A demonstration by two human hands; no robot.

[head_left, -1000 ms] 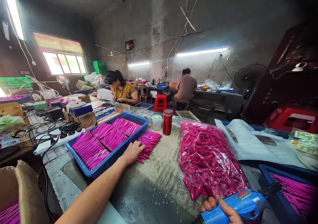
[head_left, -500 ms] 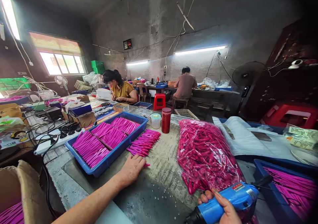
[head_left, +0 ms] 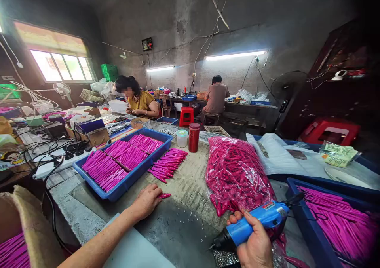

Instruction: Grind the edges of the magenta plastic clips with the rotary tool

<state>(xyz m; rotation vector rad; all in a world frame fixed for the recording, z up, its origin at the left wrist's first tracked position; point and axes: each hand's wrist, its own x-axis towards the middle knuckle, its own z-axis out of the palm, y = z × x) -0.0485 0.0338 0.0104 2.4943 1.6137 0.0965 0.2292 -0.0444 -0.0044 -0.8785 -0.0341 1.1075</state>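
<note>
My right hand [head_left: 252, 236] is wrapped around a blue electric screwdriver [head_left: 258, 220], its bit pointing left and down over the table. Below its nose lie small shiny metal parts [head_left: 222, 258]. My left hand [head_left: 148, 200] rests on the table, fingers closed on a slim magenta plastic piece [head_left: 165, 195] whose pointed end sticks out to the right; the rest is hidden. Beyond this hand, several similar magenta pieces [head_left: 168, 163] lie in a row. A large clear bag of magenta parts [head_left: 237, 169] stands near the screwdriver.
A blue tray [head_left: 118, 192] of magenta strips lies left, another blue tray [head_left: 311, 228] right. A red jar [head_left: 194, 137] and lidded tub [head_left: 181, 138] stand behind. Tiny bits [head_left: 190, 216] are scattered on the table. Two people [head_left: 145, 101] sit farther back.
My left hand has shifted slightly left and toward me with the magenta piece. The screwdriver has moved left and up in view, showing its bit. The whole view has turned slightly right.
</note>
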